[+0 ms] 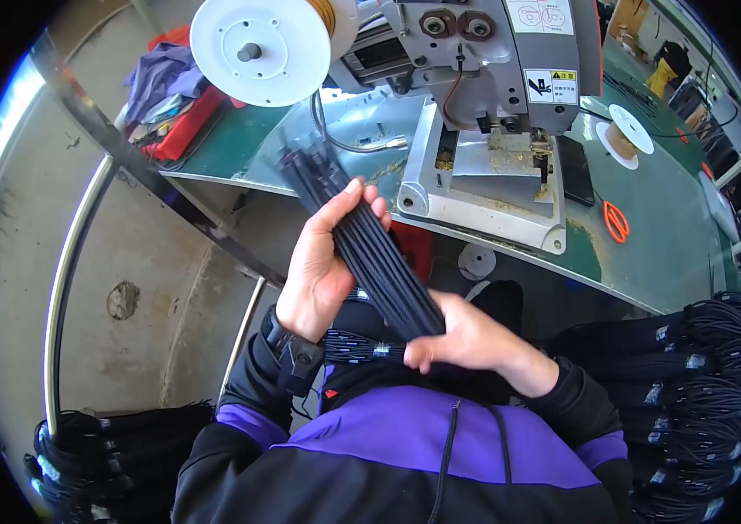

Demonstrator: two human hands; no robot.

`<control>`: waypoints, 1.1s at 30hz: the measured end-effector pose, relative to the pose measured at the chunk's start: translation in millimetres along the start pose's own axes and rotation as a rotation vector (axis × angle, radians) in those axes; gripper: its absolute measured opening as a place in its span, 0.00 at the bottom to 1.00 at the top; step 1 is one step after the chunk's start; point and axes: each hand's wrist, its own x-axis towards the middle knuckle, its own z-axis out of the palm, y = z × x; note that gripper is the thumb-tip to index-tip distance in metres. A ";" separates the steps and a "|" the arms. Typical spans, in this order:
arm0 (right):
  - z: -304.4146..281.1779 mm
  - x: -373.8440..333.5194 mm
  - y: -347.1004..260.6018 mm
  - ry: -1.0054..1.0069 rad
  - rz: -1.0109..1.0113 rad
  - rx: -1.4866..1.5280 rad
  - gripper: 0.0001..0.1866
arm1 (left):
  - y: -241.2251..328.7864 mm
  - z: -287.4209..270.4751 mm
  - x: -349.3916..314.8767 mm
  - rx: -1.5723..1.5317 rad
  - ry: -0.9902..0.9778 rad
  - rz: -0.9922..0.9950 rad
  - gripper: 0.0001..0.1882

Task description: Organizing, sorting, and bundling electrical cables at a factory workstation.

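Observation:
A thick bundle of straight black cables (384, 266) is slanted in front of my body, its upper end toward the far left. Around its middle, my left hand (325, 253) is closed, thumb lying over the top. My right hand (475, 336) grips the lower end between thumb and fingers, most of those fingers being hidden. The cable ends at the top are smeared by motion. Across my lap, under the hands, lies another tied bundle of black cables (362, 348).
Ahead, a grey machine (510, 83) with a white spool (257, 52) stands on the green-topped table (597, 253). Orange-handled scissors (616, 222) and a smaller reel (628, 135) lie to its right. Tied cable bundles (702, 393) are heaped at right, more (135, 454) at left beside a metal rail (69, 279).

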 end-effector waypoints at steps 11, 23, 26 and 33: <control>-28.3 2.0 -6.8 0.119 -0.135 0.206 0.28 | -38.3 26.8 6.4 0.164 -0.239 -0.298 0.15; -88.4 -15.5 -20.6 0.644 -0.425 -0.357 0.20 | -71.6 31.2 22.7 0.149 -0.108 -0.341 0.14; -78.5 -8.9 -45.3 0.755 -0.360 -0.619 0.15 | -85.9 34.8 27.9 0.179 -0.120 -0.369 0.12; -84.3 -0.3 -44.0 0.927 -0.442 -0.574 0.11 | -100.4 51.7 27.2 0.224 -0.023 -0.312 0.10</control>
